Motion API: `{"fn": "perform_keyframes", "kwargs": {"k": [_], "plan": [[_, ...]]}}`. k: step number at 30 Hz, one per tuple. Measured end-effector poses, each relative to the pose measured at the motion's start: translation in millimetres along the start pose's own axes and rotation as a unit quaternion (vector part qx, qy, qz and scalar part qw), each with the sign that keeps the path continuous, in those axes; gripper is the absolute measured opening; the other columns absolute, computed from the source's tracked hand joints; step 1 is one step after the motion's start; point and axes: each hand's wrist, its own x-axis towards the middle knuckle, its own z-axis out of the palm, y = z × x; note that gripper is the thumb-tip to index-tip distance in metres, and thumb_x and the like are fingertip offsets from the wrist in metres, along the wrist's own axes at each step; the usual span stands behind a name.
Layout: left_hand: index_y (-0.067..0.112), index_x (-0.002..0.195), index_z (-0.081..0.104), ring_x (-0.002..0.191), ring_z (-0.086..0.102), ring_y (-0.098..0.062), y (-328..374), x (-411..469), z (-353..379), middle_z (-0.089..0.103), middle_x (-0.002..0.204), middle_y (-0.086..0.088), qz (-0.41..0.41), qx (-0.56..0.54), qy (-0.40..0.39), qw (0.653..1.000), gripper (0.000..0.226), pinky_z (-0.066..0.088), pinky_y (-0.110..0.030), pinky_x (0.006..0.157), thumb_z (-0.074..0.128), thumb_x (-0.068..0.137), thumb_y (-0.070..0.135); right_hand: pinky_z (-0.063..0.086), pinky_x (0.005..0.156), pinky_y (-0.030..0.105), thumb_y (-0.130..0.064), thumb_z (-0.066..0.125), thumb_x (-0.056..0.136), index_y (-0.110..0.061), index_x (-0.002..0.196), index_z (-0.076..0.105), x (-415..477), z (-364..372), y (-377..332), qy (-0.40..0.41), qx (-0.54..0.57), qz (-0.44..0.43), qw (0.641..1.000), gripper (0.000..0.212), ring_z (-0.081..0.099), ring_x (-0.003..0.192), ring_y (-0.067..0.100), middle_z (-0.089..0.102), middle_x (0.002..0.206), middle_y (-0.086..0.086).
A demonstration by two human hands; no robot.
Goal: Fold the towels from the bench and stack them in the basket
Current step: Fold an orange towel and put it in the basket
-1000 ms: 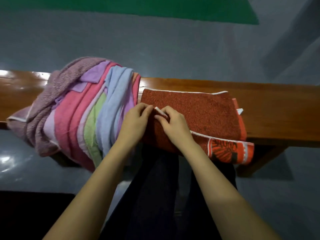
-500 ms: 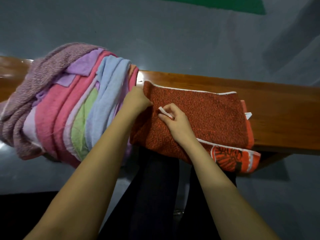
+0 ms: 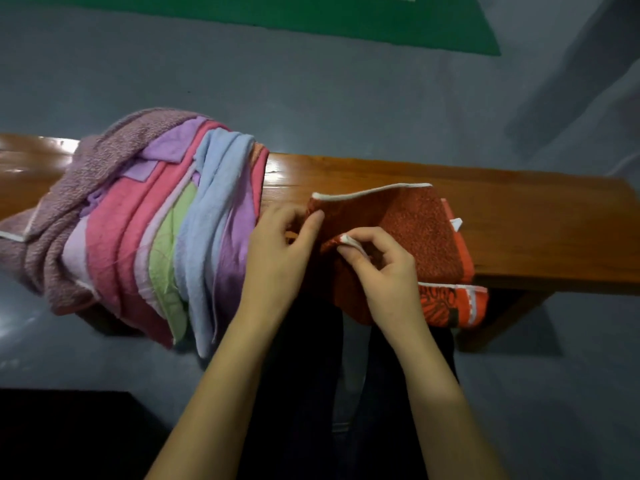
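A rust-red towel (image 3: 412,230) with a white hem lies partly folded on the wooden bench (image 3: 536,230), its patterned end hanging over the front edge. My left hand (image 3: 280,251) pinches the towel's raised left edge. My right hand (image 3: 381,268) grips a white-hemmed corner near the middle. A heap of several towels (image 3: 145,223), mauve, pink, green, light blue and purple, is draped over the bench to the left. No basket is in view.
The bench runs across the view over a grey floor. A green mat (image 3: 311,19) lies on the floor beyond it. A dark object (image 3: 65,434) fills the lower left corner. My dark trousers show below the towel.
The towel's left edge has lifted off the bench and moved right, away from the heap. My left hand went from pressing the towel to pinching that edge. My right hand still holds the corner.
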Motion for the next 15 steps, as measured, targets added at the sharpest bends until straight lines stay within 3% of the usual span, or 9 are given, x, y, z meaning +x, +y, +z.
{"fn": "perform_keyframes", "kwargs": {"k": [5,9,12,15], "plan": [[0.028,0.098,0.063,0.089,0.062,0.000,25.2,-34.0,-8.8,0.067,0.092,0.013,0.027,-0.005,-0.042,0.999,0.018,0.049,-0.017,0.077,0.064,0.088,0.013,0.044,0.078,0.013,-0.006,0.067,0.085,-0.024,0.084,0.064,-14.4,-12.6,-20.4,-0.015,0.004,0.007,1.000,0.018,0.061,0.083,-0.004,0.066,0.080,-0.015],[0.018,0.095,0.068,0.090,0.060,-0.003,33.9,-42.2,-13.4,0.065,0.093,0.008,0.086,0.052,-0.057,0.993,0.009,0.049,-0.021,0.077,0.062,0.089,0.015,0.044,0.077,0.013,-0.006,0.066,0.085,-0.024,0.084,0.064,-23.4,-16.1,-31.2,-0.024,-0.008,-0.010,1.000,0.018,0.060,0.082,-0.005,0.066,0.079,-0.015],[0.012,0.099,0.071,0.093,0.061,-0.004,36.4,-44.9,-16.8,0.067,0.096,0.005,0.118,0.071,-0.066,0.988,0.018,0.050,-0.023,0.080,0.059,0.087,0.019,0.042,0.077,0.010,-0.005,0.065,0.086,-0.030,0.083,0.062,-27.1,-19.1,-35.8,-0.023,-0.010,-0.025,0.999,0.025,0.060,0.084,-0.006,0.066,0.082,-0.021],[0.012,0.102,0.071,0.093,0.062,-0.004,39.2,-46.6,-16.9,0.068,0.097,0.005,0.129,0.070,-0.070,0.987,0.019,0.051,-0.025,0.081,0.060,0.087,0.019,0.045,0.077,0.013,-0.005,0.063,0.087,-0.028,0.085,0.062,-26.6,-20.8,-38.5,-0.022,-0.008,-0.023,0.999,0.023,0.061,0.084,-0.001,0.066,0.082,-0.016]]}}
